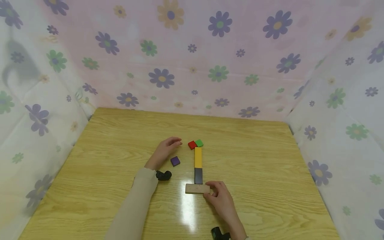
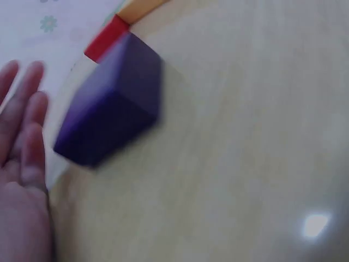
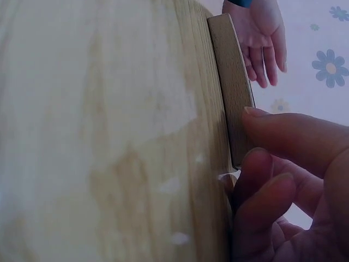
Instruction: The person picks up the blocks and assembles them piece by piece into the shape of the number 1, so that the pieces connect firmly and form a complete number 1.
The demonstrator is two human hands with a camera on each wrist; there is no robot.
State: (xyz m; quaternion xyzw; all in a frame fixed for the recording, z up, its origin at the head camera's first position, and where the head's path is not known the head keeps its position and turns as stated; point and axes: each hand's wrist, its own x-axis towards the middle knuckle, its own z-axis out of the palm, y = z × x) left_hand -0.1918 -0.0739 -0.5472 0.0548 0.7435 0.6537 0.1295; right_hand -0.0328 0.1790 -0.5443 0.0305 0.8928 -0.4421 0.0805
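Two bare hands over a light wooden tabletop (image 1: 105, 186). Left hand (image 1: 164, 150) sits furthest left, fingers loosely extended and relaxed, holding nothing, tips pointing toward the blocks to its right; left wrist view shows the palm (image 2: 22, 180) flat and open-fingered. Small purple cube block (image 1: 175, 161) lies just beside that hand's heel, on its right, apart from the fingers; in the left wrist view the purple cube (image 2: 112, 112) fills the frame next to the palm, blurred. Black wrist-camera mount (image 1: 163, 175) on the left forearm, cream sleeve (image 1: 135, 206) behind it. Right of the left fingertips: small red block (image 1: 192, 145) touching small green block (image 1: 199, 143). Just nearer the person from those, a long yellow bar block (image 1: 198, 157) runs straight back toward the right hand, end to end with a short black bar block (image 1: 198, 175). Black bar's near end meets a plain pale wooden rectangular block (image 1: 197, 188), lying crosswise. Right hand (image 1: 220, 198) pinches the right end of that pale block, thumb and fingers curled on it; right wrist view confirms fingertips (image 3: 283, 136) on the pale block's (image 3: 232, 82) end. Flowered cloth backdrop (image 1: 192, 50) beyond both hands.
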